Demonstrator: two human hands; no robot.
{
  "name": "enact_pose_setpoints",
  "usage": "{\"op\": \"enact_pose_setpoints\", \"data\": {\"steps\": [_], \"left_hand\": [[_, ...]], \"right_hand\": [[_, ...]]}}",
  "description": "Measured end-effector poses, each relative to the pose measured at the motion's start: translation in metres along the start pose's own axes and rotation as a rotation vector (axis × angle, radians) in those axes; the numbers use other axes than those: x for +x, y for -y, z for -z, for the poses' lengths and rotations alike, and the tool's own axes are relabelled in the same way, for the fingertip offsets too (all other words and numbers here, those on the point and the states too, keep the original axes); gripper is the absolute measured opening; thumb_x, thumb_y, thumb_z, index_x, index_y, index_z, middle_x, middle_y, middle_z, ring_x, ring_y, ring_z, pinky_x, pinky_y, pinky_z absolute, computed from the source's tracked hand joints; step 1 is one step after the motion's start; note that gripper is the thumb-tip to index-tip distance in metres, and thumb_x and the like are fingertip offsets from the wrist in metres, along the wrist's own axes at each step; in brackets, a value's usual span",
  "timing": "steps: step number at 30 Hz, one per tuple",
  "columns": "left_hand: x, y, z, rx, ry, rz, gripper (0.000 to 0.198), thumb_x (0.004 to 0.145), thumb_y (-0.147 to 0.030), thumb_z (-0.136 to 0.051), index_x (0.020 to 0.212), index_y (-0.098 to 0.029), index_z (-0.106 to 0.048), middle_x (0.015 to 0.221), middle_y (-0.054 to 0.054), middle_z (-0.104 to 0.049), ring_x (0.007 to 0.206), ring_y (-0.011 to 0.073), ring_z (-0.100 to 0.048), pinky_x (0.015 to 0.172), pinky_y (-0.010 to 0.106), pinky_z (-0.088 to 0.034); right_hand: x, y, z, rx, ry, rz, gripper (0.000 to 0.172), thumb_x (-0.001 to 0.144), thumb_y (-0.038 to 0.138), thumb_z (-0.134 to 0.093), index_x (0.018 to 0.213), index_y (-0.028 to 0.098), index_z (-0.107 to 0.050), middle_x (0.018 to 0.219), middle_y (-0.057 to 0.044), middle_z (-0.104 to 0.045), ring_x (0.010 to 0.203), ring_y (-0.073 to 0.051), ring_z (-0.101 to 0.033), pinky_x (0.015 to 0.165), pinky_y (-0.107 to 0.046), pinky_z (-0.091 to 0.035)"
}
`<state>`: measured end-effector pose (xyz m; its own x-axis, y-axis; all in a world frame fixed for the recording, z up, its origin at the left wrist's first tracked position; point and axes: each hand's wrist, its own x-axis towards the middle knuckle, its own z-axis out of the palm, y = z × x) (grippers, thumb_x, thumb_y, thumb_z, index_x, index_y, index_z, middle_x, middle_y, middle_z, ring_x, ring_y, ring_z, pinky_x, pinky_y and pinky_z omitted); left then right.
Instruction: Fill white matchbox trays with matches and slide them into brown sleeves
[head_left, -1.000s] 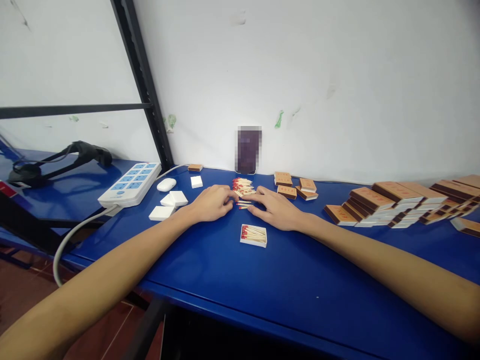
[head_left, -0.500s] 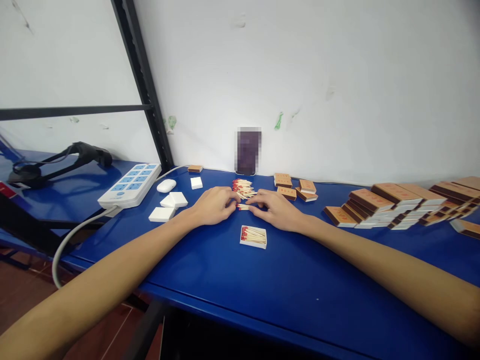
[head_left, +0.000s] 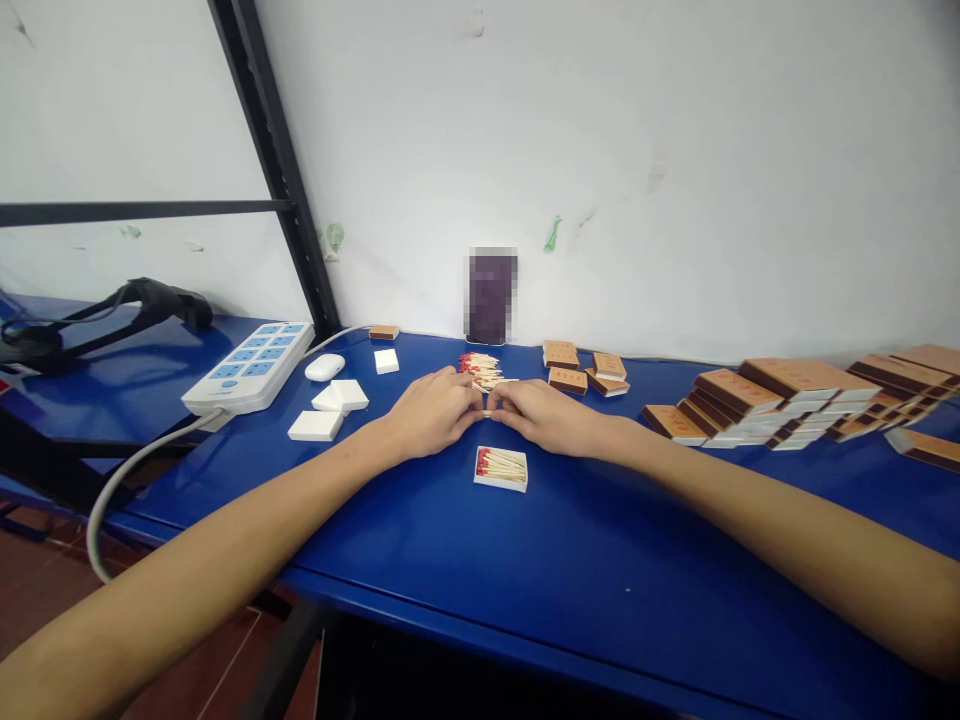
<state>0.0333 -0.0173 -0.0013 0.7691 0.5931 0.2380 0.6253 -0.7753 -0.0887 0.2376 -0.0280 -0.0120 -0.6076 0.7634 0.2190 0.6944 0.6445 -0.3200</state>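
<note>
Fingertips of my left hand [head_left: 439, 412] and my right hand [head_left: 551, 416] almost meet at the middle of the table. Between them they pinch a few matches [head_left: 488, 413], whose ends are mostly covered by the fingers. Just behind the hands lies a loose pile of red-headed matches [head_left: 484, 368]. Nearer to me sits an open matchbox tray [head_left: 501, 468], white and filled with matches, their red heads to the left.
Stacks of matchboxes [head_left: 795, 385] stand on the right of the blue table [head_left: 525, 570], with several more boxes [head_left: 568, 380] behind my right hand. White trays [head_left: 315, 426], a white case [head_left: 325, 367] and a power strip [head_left: 251, 365] lie left. A phone [head_left: 491, 300] leans on the wall.
My hands have come closer together, and the fingers now cover the ends of the matches that lay between them. The camera view has shifted slightly.
</note>
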Motion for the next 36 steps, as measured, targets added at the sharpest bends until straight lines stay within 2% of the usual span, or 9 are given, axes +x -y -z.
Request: {"op": "enact_pose_setpoints", "data": {"steps": [4,8,10,16,22,30,34,36], "left_hand": [[0.001,-0.002,-0.004,0.057,0.035,0.018,0.03,0.099,-0.031,-0.034,0.105,-0.014,-0.059,0.102,0.01,-0.061,0.094,0.0239,-0.053,0.079,0.036,-0.044],[0.002,0.001,-0.007,0.085,0.081,0.018,0.035,0.1,-0.035,-0.028,0.11,-0.015,-0.054,0.108,0.013,-0.059,0.096,0.0259,-0.054,0.08,0.04,-0.044],[0.002,0.005,-0.008,0.043,0.107,0.004,0.035,0.1,-0.036,-0.027,0.11,-0.016,-0.053,0.109,0.012,-0.059,0.094,0.0249,-0.055,0.08,0.04,-0.044],[0.005,0.01,-0.007,-0.081,0.14,-0.084,0.031,0.1,-0.032,-0.027,0.103,-0.014,-0.052,0.107,0.013,-0.06,0.09,0.0229,-0.056,0.082,0.038,-0.043],[0.003,0.005,-0.003,-0.055,0.147,-0.114,0.032,0.1,-0.033,-0.028,0.104,-0.013,-0.054,0.105,0.013,-0.061,0.092,0.023,-0.057,0.082,0.037,-0.043],[-0.004,0.005,0.002,0.002,0.154,-0.115,0.035,0.101,-0.034,-0.026,0.1,-0.014,-0.055,0.096,0.011,-0.061,0.09,0.0232,-0.057,0.08,0.036,-0.042],[-0.008,0.001,0.013,-0.059,0.116,-0.112,0.031,0.101,-0.032,-0.028,0.098,-0.014,-0.053,0.094,0.01,-0.06,0.083,0.0212,-0.056,0.075,0.034,-0.042],[-0.011,-0.002,0.021,-0.158,0.109,-0.132,0.03,0.1,-0.034,-0.03,0.095,-0.015,-0.052,0.09,0.008,-0.059,0.078,0.0186,-0.055,0.072,0.032,-0.042]], "right_hand": [[0.004,0.008,0.005,-0.104,0.095,-0.036,0.02,0.098,0.03,-0.039,0.092,0.017,-0.053,0.085,-0.007,-0.064,0.072,-0.017,-0.056,0.064,-0.027,-0.037],[0.005,0.017,0.005,-0.372,0.159,-0.054,0.023,0.098,0.025,-0.033,0.097,0.013,-0.053,0.088,-0.013,-0.066,0.073,-0.022,-0.06,0.064,-0.031,-0.036],[0.006,0.02,0.005,-0.419,0.172,-0.042,0.025,0.098,0.023,-0.032,0.099,0.011,-0.053,0.087,-0.014,-0.067,0.073,-0.022,-0.061,0.064,-0.032,-0.035],[0.003,0.02,0.006,-0.38,0.191,-0.034,0.025,0.099,0.026,-0.031,0.105,0.011,-0.051,0.09,-0.015,-0.068,0.072,-0.022,-0.063,0.06,-0.031,-0.035],[-0.005,0.018,0.011,-0.367,0.228,-0.005,0.028,0.101,0.033,-0.03,0.103,0.013,-0.05,0.082,-0.012,-0.066,0.064,-0.019,-0.059,0.056,-0.03,-0.032],[-0.004,0.02,0.005,-0.349,0.187,0.029,0.026,0.099,0.032,-0.032,0.101,0.012,-0.05,0.076,-0.01,-0.063,0.059,-0.018,-0.052,0.053,-0.03,-0.026],[-0.006,0.026,0.018,-0.303,0.181,0.055,0.025,0.098,0.031,-0.032,0.099,0.013,-0.05,0.075,-0.008,-0.061,0.056,-0.016,-0.047,0.054,-0.03,-0.029],[-0.011,0.034,0.029,-0.272,0.21,0.092,0.026,0.098,0.032,-0.032,0.091,0.016,-0.051,0.072,-0.006,-0.059,0.055,-0.015,-0.044,0.055,-0.03,-0.03]]}}
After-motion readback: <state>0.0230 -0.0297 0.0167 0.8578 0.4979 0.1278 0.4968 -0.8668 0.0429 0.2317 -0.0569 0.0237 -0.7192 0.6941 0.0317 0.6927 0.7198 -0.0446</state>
